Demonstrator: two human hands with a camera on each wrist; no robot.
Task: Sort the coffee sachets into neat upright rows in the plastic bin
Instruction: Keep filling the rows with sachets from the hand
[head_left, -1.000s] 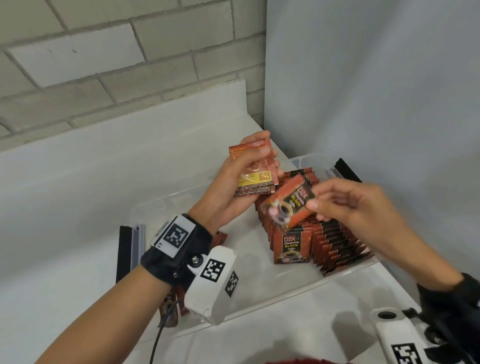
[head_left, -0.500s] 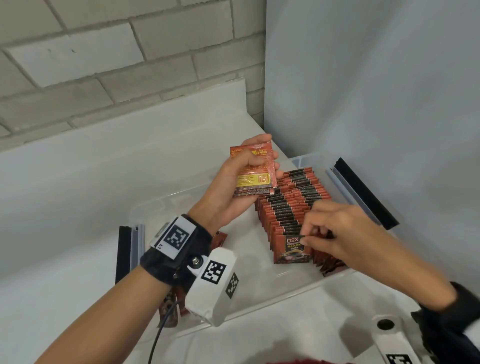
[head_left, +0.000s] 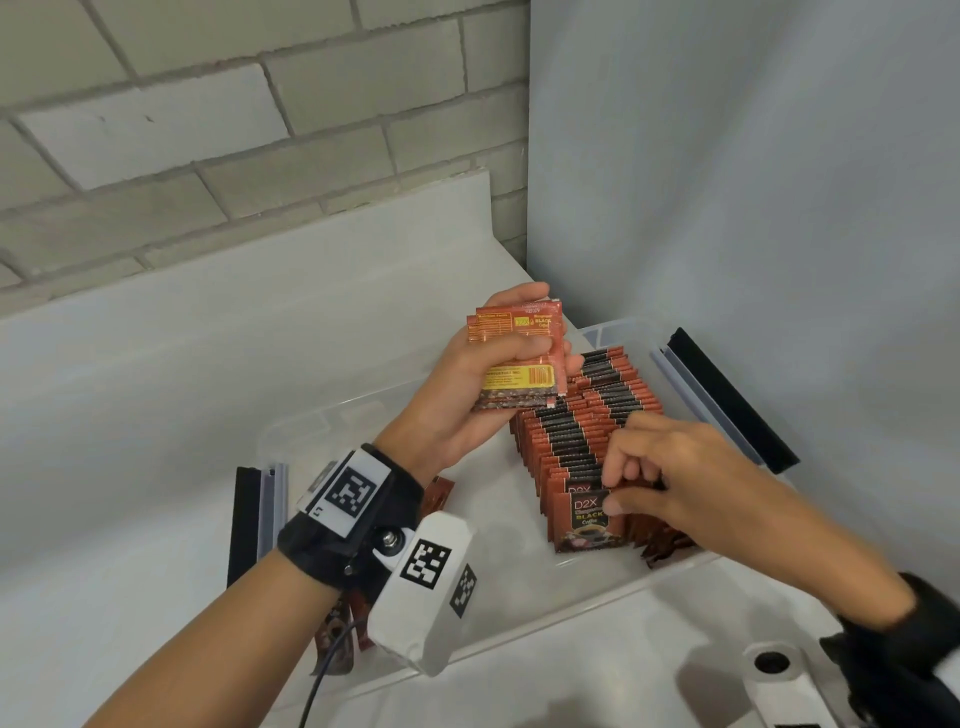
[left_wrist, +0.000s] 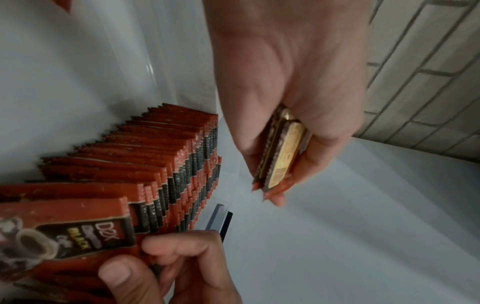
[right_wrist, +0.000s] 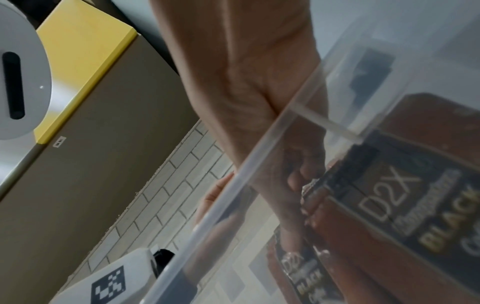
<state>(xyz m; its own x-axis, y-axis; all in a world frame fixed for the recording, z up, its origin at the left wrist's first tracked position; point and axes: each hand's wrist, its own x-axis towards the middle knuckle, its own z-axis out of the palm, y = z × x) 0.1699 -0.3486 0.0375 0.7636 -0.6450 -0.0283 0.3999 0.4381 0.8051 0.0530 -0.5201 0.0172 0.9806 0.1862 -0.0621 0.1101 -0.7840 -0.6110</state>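
The clear plastic bin (head_left: 524, 642) holds two rows of upright red-and-black coffee sachets (head_left: 582, 431) on its right side. My left hand (head_left: 540, 345) grips a small stack of sachets (head_left: 511, 374) above the bin, backs toward me. At the near end of a row, my right hand (head_left: 613, 488) pinches the top of the front sachet (head_left: 584, 522), thumb on its printed face. The left wrist view shows the stack (left_wrist: 283, 152) edge-on between thumb and fingers, the rows (left_wrist: 155, 156) and my right hand (left_wrist: 145, 261). Through the bin wall (right_wrist: 259, 164), the right wrist view shows the front sachet (right_wrist: 402, 195).
Loose sachets (head_left: 436, 493) lie in the bin's left part, partly hidden under my left wrist. Black-and-grey latches (head_left: 727, 400) (head_left: 254, 514) hang at both ends of the bin. A grey panel stands close on the right and a brick wall behind the white table.
My right hand has brought a sachet down from mid-air to the near end of the row and still pinches it. My left hand has hardly moved with its stack.
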